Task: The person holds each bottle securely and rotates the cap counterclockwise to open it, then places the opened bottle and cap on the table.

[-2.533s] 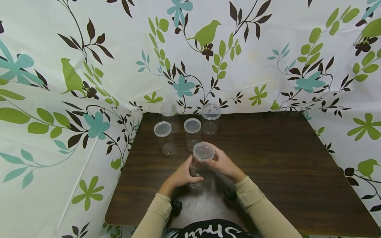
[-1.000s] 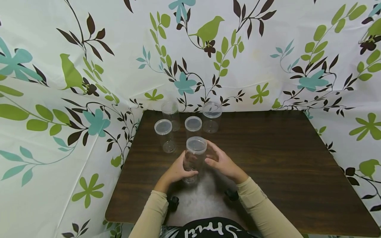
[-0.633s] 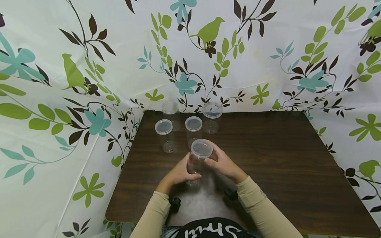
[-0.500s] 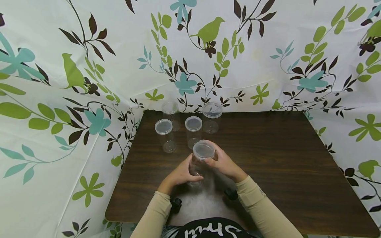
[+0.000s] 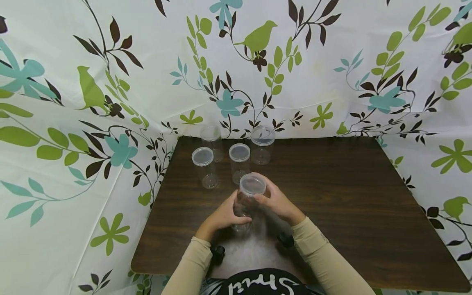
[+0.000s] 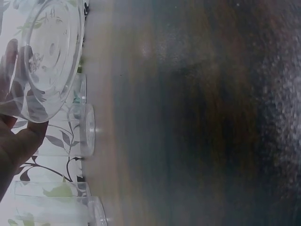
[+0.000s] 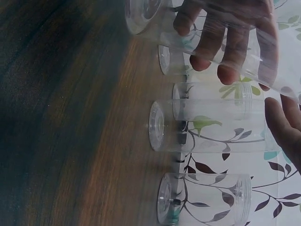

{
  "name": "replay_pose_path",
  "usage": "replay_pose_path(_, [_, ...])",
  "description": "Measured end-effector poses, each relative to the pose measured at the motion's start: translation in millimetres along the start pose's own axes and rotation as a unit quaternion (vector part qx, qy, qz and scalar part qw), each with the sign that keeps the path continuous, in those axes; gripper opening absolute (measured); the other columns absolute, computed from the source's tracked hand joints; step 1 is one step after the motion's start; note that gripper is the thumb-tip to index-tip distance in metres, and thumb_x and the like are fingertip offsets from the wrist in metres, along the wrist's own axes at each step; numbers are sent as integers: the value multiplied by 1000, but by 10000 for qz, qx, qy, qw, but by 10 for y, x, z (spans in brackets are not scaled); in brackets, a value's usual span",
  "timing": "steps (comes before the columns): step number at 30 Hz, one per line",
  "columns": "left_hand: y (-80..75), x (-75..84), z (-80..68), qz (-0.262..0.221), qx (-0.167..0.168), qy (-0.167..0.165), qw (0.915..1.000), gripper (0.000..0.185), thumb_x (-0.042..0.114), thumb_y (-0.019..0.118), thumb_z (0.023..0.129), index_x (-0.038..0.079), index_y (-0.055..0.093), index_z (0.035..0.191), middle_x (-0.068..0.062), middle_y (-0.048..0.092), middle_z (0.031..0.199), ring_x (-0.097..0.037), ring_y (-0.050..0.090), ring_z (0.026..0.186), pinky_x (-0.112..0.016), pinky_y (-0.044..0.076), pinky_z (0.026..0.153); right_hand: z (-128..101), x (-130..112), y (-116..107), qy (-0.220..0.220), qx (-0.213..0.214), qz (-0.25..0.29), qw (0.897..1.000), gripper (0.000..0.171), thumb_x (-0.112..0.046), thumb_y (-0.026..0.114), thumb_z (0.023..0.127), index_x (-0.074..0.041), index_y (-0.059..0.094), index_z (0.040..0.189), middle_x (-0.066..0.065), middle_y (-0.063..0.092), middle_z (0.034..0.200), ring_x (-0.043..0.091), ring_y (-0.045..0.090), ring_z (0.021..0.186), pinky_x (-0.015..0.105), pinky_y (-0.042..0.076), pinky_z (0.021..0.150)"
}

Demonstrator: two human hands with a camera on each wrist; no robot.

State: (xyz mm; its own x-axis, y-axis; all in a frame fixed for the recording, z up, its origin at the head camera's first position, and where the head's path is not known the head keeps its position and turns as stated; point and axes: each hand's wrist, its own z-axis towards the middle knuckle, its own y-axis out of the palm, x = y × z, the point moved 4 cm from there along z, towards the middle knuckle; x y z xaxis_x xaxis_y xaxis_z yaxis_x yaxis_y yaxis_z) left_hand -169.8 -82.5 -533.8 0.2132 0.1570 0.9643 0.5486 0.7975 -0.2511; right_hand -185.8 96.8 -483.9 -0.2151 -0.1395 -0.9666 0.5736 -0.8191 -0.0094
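Note:
A clear jar with a translucent lid is held upright but slightly tilted in front of the person. The left hand grips its lower body from the left, thumb across the near side. Up near the lid, the right hand holds the jar from the right, its thumb close under the lid's rim. The jar's round base appears in the left wrist view, raised off the table. Fingers wrapped on the jar show through its clear wall in the right wrist view. Some fingers are hidden behind the jar.
Several similar clear jars stand upright at the table's back left: a front left jar, a front middle jar, a back left jar and a back right jar. A patterned cloth hangs behind the brown table.
The held jar shifted left about a second ago, with the right fingers loosened from it, then came back right into both hands. In the last half second it barely moved. The standing jars stayed put.

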Motion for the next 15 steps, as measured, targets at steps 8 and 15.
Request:
replay_pose_path(8, [-8, -98, 15, 39, 66, 52, 10000, 80, 7, 84, 81, 6, 37, 146, -24, 60, 130, -39, 58, 122, -57, 50, 96, -4, 15, -5, 10, -27, 56, 10000, 72, -26, 67, 100, 0, 29, 156, 25, 42, 151, 29, 47, 135, 28, 45, 105])
replay_pose_path(15, [3, -83, 11, 14, 34, -7, 10000, 82, 10, 84, 81, 7, 35, 146, -25, 58, 133, -39, 57, 124, -56, 47, 101, -10, 21, -9, 38, -2, 42, 10000, 75, -27, 66, 100, 2, 27, 156, 26, 41, 151, 31, 47, 134, 27, 46, 102])
